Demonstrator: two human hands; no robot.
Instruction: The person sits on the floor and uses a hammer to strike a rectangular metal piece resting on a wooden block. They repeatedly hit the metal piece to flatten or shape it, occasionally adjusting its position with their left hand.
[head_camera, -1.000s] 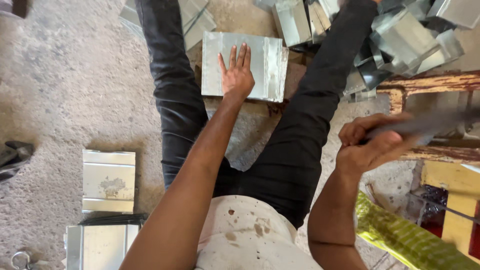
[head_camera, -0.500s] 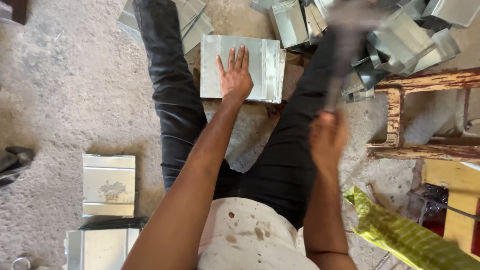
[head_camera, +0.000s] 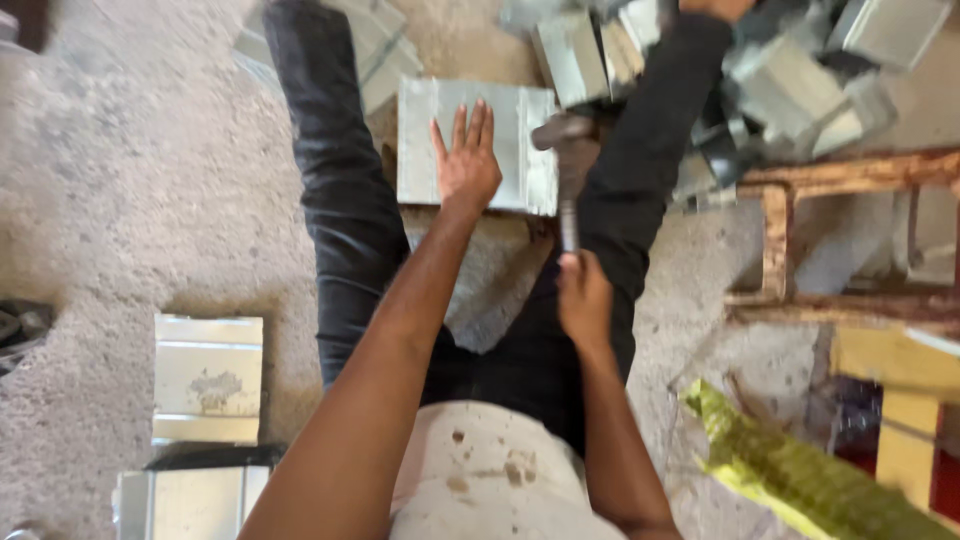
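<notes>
I sit on the ground with my legs in dark trousers spread apart. A folded sheet-metal piece (head_camera: 425, 140) lies flat between my knees. My left hand (head_camera: 466, 165) presses flat on it with fingers spread. My right hand (head_camera: 583, 296) grips the handle of a hammer (head_camera: 569, 160), whose dark head is down at the right edge of the metal piece. The hammer is blurred by motion.
A heap of bent sheet-metal pieces (head_camera: 800, 70) lies at the far right and top. Two finished metal pieces (head_camera: 207, 378) lie at my left on the concrete. A wooden frame (head_camera: 780, 240) stands to the right, with a green-yellow cloth (head_camera: 790, 470) near it.
My right hand swung the hammer from raised at the right down onto the right edge of the metal piece. My left hand stayed pressed on the piece.
</notes>
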